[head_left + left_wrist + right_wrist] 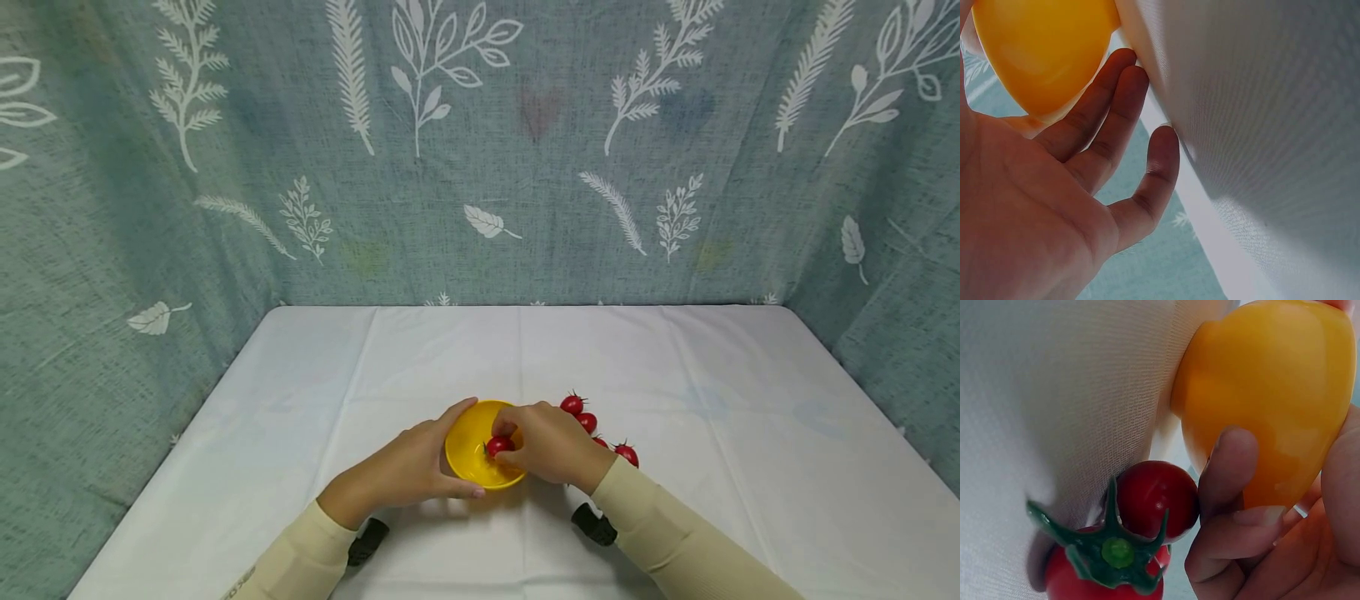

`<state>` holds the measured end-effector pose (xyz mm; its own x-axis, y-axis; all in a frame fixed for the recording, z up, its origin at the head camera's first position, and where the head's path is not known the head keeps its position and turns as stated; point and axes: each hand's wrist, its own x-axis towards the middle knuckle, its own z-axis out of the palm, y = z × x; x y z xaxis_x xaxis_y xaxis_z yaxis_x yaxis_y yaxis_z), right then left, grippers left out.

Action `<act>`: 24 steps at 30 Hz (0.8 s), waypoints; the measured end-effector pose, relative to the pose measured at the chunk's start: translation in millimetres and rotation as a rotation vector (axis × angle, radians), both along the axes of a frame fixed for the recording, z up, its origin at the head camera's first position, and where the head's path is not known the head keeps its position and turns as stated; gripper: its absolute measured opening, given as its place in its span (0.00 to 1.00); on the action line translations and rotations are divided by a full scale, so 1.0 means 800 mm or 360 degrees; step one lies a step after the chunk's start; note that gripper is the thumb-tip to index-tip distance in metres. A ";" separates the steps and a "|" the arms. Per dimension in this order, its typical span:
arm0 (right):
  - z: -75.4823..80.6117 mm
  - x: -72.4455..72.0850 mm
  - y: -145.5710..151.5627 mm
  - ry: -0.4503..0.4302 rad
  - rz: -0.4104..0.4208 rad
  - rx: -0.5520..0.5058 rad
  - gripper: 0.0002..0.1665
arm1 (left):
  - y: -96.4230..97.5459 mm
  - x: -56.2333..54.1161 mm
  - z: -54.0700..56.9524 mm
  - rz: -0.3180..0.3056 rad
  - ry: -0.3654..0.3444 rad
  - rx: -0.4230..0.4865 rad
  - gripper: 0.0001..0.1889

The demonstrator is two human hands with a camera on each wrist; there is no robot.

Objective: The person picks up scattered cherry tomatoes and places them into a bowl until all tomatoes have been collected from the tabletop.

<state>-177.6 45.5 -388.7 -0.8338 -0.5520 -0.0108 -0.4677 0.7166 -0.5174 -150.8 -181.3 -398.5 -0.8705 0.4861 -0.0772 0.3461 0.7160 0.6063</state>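
Note:
A small yellow bowl (468, 442) stands on the white cloth in front of me. From its left side my left hand (411, 468) holds it, the thumb along the near rim and a finger at the far rim; the other fingers lie beside the bowl in the left wrist view. My right hand (553, 443) reaches over the right rim and pinches a red cherry tomato (499, 447) inside the bowl. Several more cherry tomatoes (572, 405) lie just beyond that hand, partly hidden by it. Close up in the right wrist view, one tomato (1160, 499) is beside the curled fingers.
The white cloth (435, 358) covers the table. Grey-green leaf-patterned curtains (495, 167) hang behind it and at both sides. Black wrist devices (594, 525) sit below both wrists.

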 end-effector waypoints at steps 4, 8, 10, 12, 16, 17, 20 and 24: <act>-0.001 0.001 0.000 0.0000 -0.0006 0.0001 0.13 | 0.000 0.000 0.000 -0.0002 0.0000 -0.0004 0.59; -0.002 0.001 0.001 -0.0005 -0.0009 0.0001 0.14 | 0.001 0.000 0.000 0.0005 -0.0006 -0.0005 0.59; -0.002 0.002 0.002 -0.0005 -0.0002 -0.0012 0.14 | 0.002 0.000 0.001 0.0003 -0.0016 -0.0004 0.59; -0.002 0.003 0.005 0.0019 0.0005 -0.0028 0.14 | 0.002 0.000 0.001 0.0002 -0.0028 -0.0004 0.59; 0.000 0.009 0.013 0.0127 -0.0007 -0.0093 0.15 | 0.003 0.000 0.000 0.0000 -0.0042 -0.0008 0.59; 0.001 0.011 0.016 0.0151 -0.0017 -0.0122 0.15 | 0.003 0.000 0.000 0.0002 -0.0041 -0.0011 0.59; 0.005 0.015 0.025 0.0209 -0.0046 -0.0209 0.14 | 0.002 -0.001 -0.001 0.0006 -0.0038 -0.0022 0.59; 0.010 0.019 0.038 0.0279 -0.0072 -0.0288 0.14 | 0.001 -0.002 0.000 0.0019 -0.0042 -0.0026 0.60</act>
<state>-162.4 75.5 -380.6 -0.8380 -0.4940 0.2317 -0.5313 0.6420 -0.5528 -152.0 -180.1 -398.7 -0.8737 0.4743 -0.1079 0.3218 0.7299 0.6031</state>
